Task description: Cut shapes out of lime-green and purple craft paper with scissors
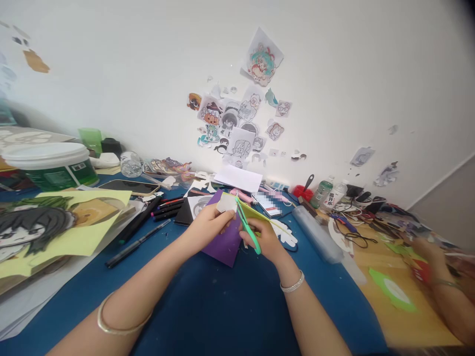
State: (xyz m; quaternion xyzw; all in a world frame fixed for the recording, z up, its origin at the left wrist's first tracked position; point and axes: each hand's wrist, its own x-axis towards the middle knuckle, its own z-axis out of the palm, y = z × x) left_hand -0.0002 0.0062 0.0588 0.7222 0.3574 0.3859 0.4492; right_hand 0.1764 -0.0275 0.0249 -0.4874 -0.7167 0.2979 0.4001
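Observation:
My left hand (211, 222) is closed on a small whitish piece of paper (226, 203), pinched between thumb and fingers. My right hand (261, 237) grips a pair of green scissors (249, 228), whose blades point up and away at the right edge of that paper. Whether the blades are parted is too small to tell. Beneath both hands lies a purple sheet (224, 247), with a yellow sheet (252, 207) behind the scissors. A white paper cutout (285, 234) rests just right of my right hand.
Several pens (168, 210) lie to the left, near a phone (129, 187) and a white-lidded tub (52, 163). Yellow sheets with drawings (100, 232) cover the left side. A clear plastic roll (317, 235) and bottles (322, 192) stand right. Another person's hand (426, 254) is at far right.

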